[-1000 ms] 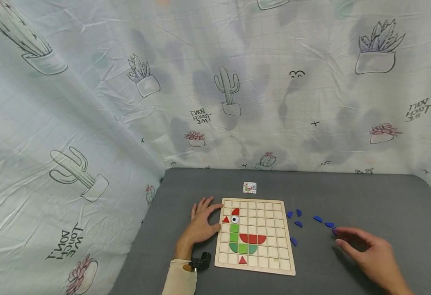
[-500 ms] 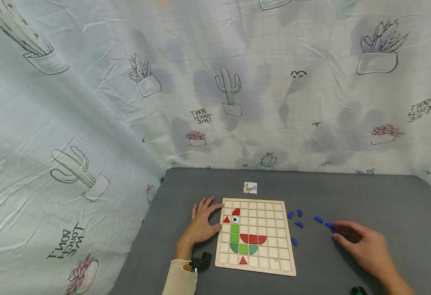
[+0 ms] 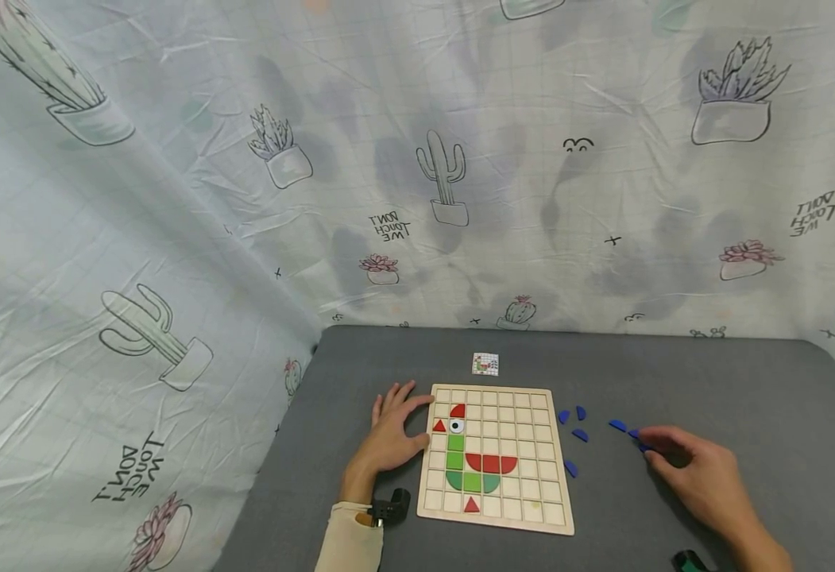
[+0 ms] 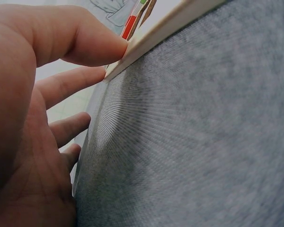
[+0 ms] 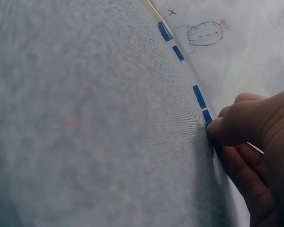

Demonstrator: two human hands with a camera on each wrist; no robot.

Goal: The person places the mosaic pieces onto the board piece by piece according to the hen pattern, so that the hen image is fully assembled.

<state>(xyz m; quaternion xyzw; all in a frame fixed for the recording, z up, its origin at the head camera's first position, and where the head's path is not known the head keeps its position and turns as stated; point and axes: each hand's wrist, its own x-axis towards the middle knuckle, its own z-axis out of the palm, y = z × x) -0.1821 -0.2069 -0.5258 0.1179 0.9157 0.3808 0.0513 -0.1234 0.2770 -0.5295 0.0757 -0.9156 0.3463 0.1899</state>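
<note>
A square wooden grid board [image 3: 531,518] lies on the grey table, with red, green and white-eyed pieces set in a bird-like shape. My left hand [image 3: 388,437] rests at its left edge, fingers spread, thumb and forefinger touching the rim; the left wrist view shows the thumb [image 4: 99,45] against the board's side [image 4: 151,40]. Right of the board, my right hand [image 3: 699,473] pinches a blue half-round piece [image 3: 643,447] between thumb and fingertips, low at the table. Another blue piece [image 3: 633,434] lies right at the forefinger. In the right wrist view the fingers partly hide the pieces.
Several loose blue pieces [image 3: 580,435] lie between the board and my right hand. A small printed picture card [image 3: 485,365] lies behind the board. A dark object with green [image 3: 689,561] shows at the bottom edge. A cactus-print cloth [image 3: 517,199] hangs behind the table.
My right hand has moved slightly left, and the two blue pieces at its fingertips have shifted left with it. A dark object has come into view at the bottom. The left hand stays put.
</note>
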